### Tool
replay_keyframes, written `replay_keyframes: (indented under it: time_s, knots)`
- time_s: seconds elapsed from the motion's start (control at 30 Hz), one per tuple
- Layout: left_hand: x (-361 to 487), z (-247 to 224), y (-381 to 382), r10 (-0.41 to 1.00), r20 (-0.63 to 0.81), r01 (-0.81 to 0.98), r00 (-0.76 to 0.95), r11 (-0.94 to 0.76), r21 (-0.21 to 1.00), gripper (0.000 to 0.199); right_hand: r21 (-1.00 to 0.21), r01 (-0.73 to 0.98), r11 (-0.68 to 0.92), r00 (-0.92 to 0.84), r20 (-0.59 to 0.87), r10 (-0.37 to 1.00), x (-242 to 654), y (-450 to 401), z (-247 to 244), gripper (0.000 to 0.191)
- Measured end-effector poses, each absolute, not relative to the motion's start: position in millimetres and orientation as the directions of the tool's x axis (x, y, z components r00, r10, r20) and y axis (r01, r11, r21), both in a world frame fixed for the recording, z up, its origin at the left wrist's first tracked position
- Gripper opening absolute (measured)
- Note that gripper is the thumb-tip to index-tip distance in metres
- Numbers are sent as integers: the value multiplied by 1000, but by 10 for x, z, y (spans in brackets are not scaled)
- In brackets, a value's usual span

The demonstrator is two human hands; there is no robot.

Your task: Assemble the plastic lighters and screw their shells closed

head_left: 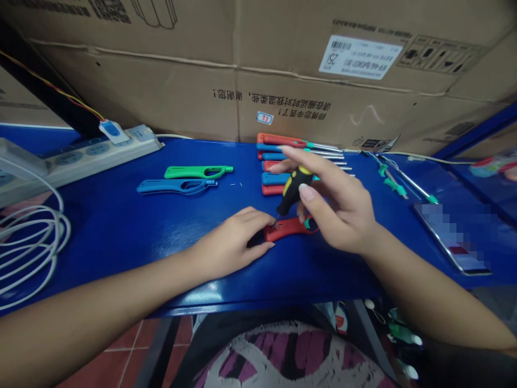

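Observation:
On the blue table in the head view lies a red long-neck lighter handle (286, 229), with a green piece near its right end. My left hand (244, 237) pinches the handle's left end between thumb and fingers. Its grip holds the piece against the tabletop. A screwdriver (297, 186) with a black and yellow grip is held tilted in my right hand (343, 207). The screwdriver's thin shaft comes down on the handle near my left fingertips; the exact contact of its tip is too small to make out. My right fingers partly cover the handle's right end.
Several red and blue lighters (278, 178) with metal tubes lie stacked behind my right hand. A green casing (189, 172) and blue casing (173, 186) lie left, near tiny pins (236, 185). A power strip (81, 156), white cable (36, 237), phone (452, 237) and cardboard box (161, 91) surround them.

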State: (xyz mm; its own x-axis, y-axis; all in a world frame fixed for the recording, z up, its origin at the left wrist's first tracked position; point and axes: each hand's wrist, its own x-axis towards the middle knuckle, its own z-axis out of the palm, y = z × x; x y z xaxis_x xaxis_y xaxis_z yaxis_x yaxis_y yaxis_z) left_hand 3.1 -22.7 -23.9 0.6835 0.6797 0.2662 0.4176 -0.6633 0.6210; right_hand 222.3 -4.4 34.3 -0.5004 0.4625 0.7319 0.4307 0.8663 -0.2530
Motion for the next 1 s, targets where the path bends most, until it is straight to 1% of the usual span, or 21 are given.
replay_keyframes:
  time_s: [0.03,0.07,0.17,0.2,0.23,0.33,0.37,0.4,0.5,0.53,0.57,0.63,0.67,0.7,0.73,0.8,0.83,0.87,0.9,0.97,1.0]
  knots:
    - [30,-238,-227,679,265,419,685,-664,619,24,-301,431,851,-485,718,499,2215,-38,335,40]
    - [29,-238,-226,676,264,418,688,-667,617,23,-306,432,848,-470,726,502,2213,-30,330,39]
    - [27,-239,-224,667,269,405,695,-673,619,20,-186,438,880,-461,794,397,2241,-10,346,38]
    - [27,-239,-224,666,269,403,696,-672,622,21,-170,426,889,-472,796,378,2255,-8,361,37]
    - [27,-238,-223,666,265,403,697,-669,624,21,-190,408,893,-490,780,390,2269,-10,379,37]
    - [29,-232,-222,672,252,407,696,-659,633,21,-346,356,868,-526,693,493,2295,-14,423,39]
    - [30,-230,-222,676,249,409,693,-654,637,20,-358,351,865,-518,695,498,2298,-12,428,37]
    - [30,-228,-222,679,250,407,691,-650,642,20,-333,354,874,-502,721,478,2301,-7,426,34]
    - [28,-229,-222,679,254,395,689,-646,653,23,-152,382,912,-467,820,332,2302,8,397,33]
    - [27,-231,-223,677,256,394,690,-649,651,23,-135,389,911,-466,824,321,2300,8,386,33]
    - [27,-233,-223,674,258,395,692,-653,647,23,-163,394,905,-469,811,350,2297,4,376,35]
    - [27,-239,-223,675,260,403,691,-658,636,21,-287,390,875,-467,757,457,2288,-12,366,39]
    - [29,-242,-222,673,265,403,690,-662,632,22,-328,390,860,-459,741,490,2286,-20,366,39]
    - [30,-244,-221,670,271,399,691,-666,630,23,-327,394,859,-450,746,491,2285,-26,368,38]
    - [32,-244,-221,667,275,396,693,-670,628,23,-278,400,873,-448,772,451,2286,-29,372,37]
    - [36,-242,-220,662,279,390,695,-674,628,24,-120,413,903,-451,834,318,2290,-27,378,35]
    - [37,-240,-220,663,280,390,694,-673,628,23,-69,414,908,-458,846,274,2291,-25,378,34]
    - [38,-237,-220,667,278,393,691,-670,629,23,-65,410,910,-471,839,272,2289,-22,375,34]
    - [38,-234,-221,671,275,397,689,-666,631,23,-106,402,910,-485,818,310,2284,-19,371,35]
    - [38,-230,-222,677,264,407,687,-659,633,21,-256,385,887,-501,749,434,2271,-13,359,38]
    - [38,-230,-223,678,260,409,688,-658,632,21,-308,380,872,-504,722,475,2266,-8,354,38]
